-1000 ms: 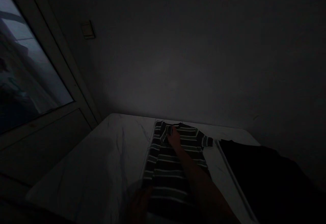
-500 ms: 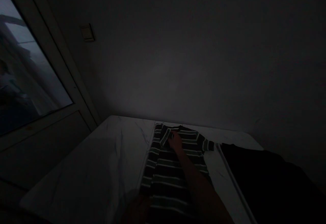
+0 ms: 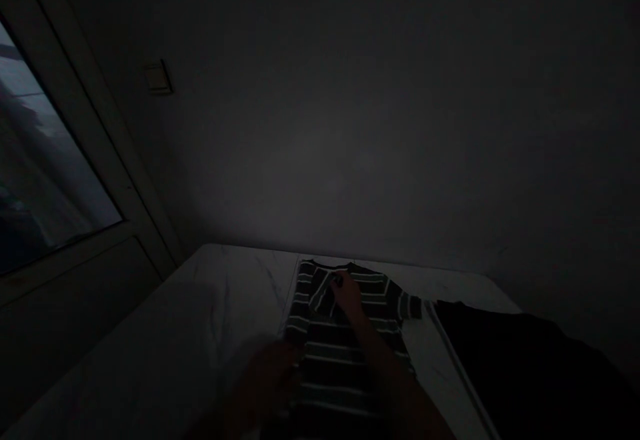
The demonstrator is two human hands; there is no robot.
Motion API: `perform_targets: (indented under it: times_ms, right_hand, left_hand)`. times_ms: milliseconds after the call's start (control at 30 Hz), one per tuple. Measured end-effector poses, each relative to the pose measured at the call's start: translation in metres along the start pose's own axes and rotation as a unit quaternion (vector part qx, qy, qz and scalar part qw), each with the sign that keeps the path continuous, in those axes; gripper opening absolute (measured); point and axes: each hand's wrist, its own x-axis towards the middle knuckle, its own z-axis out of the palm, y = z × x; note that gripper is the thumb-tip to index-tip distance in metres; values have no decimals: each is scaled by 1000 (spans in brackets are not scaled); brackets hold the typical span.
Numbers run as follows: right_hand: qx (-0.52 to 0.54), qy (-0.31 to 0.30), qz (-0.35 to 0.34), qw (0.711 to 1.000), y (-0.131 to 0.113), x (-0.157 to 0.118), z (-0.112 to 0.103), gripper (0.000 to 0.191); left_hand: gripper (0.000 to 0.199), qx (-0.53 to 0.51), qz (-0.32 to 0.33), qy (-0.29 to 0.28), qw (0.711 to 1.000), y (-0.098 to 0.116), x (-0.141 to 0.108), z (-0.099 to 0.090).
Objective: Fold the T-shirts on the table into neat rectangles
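Note:
A dark T-shirt with pale and green stripes lies on the marble-patterned table, its left side folded inward and that sleeve lying across the chest. Near the collar, my right hand is closed in a pinch on the folded-in sleeve. The other sleeve stretches out to the right. My left hand is beside the shirt's folded left edge, low in the view. It is dark and blurred, so its fingers cannot be made out.
The white marble-patterned table stands against a grey wall. Black cloth lies at the right. On the left are a glazed door and a light switch.
My left hand has come up along the shirt's left edge from the bottom of the view. The right hand stays at the sleeve near the collar. The view has tilted up slightly.

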Motion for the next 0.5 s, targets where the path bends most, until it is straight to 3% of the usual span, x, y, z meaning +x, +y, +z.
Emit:
perform_targets:
  times_ms: [100,167,233,367,500]
  right_hand:
    - [6,11,2,1000,5,0,0,37]
    - [26,15,-4,1000,9,-1,2,40]
    - [50,17,-14,998,13,-2,5,42]
    - [65,7,-17,998,16,0,9,42]
    - [69,-1,-17,997,14,1,8,43]
  left_hand:
    - [37,56,26,60,996,-25,97,-23]
    - [40,77,41,54,995,-43,154,-26]
    - [45,102,50,33,993,-59,195,-21]
    - [44,131,-4,43,990,-87,240,-7]
    - [29,136,-38,36,989,-114,266,-12]
